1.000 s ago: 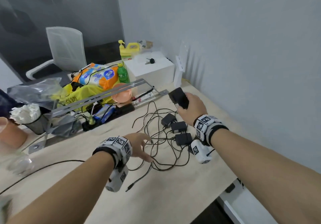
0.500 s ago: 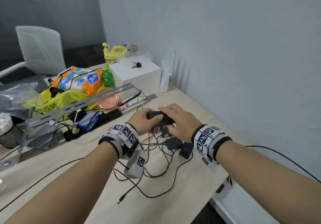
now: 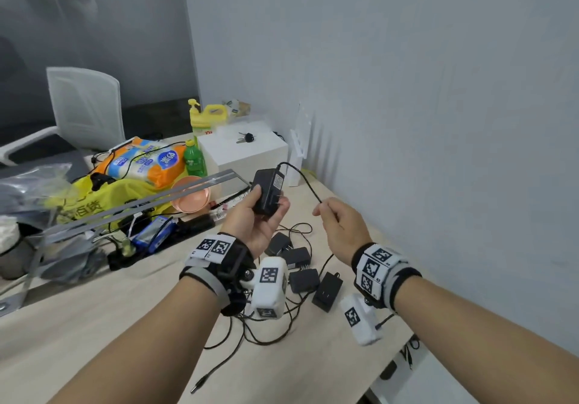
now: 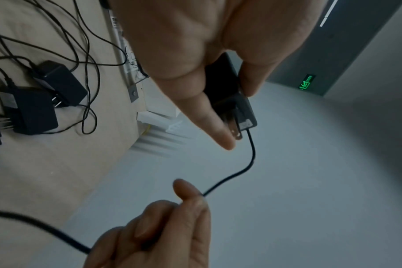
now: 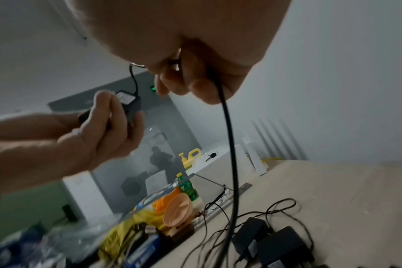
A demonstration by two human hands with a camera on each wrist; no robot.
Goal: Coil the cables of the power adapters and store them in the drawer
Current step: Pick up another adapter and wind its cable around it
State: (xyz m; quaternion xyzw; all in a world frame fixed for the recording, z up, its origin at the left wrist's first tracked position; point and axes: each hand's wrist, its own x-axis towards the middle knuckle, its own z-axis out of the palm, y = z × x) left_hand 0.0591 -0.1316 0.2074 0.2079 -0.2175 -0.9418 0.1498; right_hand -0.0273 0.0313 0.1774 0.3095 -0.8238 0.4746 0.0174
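Both your forearms reach forward above the desk [image 3: 94,319]. Your left hand [image 3: 254,219] is raised, palm up, fingers [image 3: 255,191] curled around the adapter [image 3: 267,191]. Your right hand [image 3: 340,226] is beside it, pinching the cable [image 3: 308,184] between thumb and fingertips

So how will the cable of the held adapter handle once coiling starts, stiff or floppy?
Probably floppy: the cable curves loosely from the adapter in the left hand to the right hand, then hangs down. It is thin, so it likely bends easily. The other cables on the desk may snag it.
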